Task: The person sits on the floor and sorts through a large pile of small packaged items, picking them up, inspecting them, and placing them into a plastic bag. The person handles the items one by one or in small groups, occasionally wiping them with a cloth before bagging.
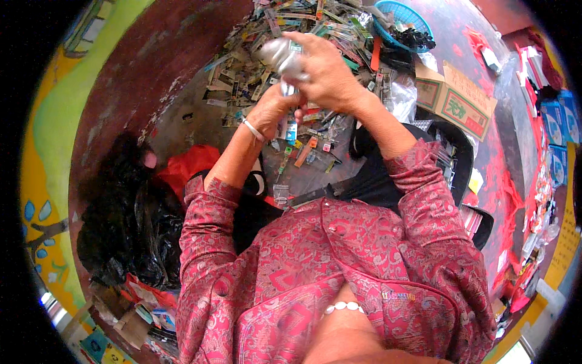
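Both of my hands meet in front of me over a pile of small packets. My right hand [330, 70] is closed round a shiny silver-grey object [280, 56], blurred by motion, whose kind I cannot make out. Just below it, my left hand [271, 109], with a white bangle at the wrist, has its fingers closed close against the right hand. What they grip is mostly hidden. A small blue and white packet [291, 131] shows just under the hands; whether it is held or lies on the floor is unclear. Many narrow, clear and coloured packets [242, 79] lie heaped beyond.
A blue plastic basket [394, 9] with dark items stands at the far right. Nearer are an open cardboard box [458, 100] and a clear plastic bag [400, 100]. Black plastic bags [133, 224] and a red bag [188, 167] lie on the left, beside a maroon wall [121, 97].
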A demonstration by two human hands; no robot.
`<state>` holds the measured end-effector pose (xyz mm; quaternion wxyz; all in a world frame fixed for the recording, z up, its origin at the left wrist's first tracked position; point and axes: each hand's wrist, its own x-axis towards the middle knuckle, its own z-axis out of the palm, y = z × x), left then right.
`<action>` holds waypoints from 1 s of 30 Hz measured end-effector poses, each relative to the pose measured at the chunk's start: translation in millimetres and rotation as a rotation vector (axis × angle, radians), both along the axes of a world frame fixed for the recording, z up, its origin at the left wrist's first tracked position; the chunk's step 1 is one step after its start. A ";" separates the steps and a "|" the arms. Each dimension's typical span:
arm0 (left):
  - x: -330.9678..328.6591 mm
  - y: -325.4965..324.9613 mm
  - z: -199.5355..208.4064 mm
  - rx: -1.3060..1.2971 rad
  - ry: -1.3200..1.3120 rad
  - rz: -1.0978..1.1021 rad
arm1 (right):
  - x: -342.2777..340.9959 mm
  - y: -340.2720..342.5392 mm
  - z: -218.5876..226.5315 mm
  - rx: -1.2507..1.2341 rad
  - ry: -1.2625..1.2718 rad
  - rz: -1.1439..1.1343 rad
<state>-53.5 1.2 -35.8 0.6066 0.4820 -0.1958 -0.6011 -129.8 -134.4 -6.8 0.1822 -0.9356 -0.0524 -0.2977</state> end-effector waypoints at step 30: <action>-12.0 5.6 10.5 -0.003 0.239 -0.009 | -2.9 -2.3 -10.3 1.704 0.406 0.088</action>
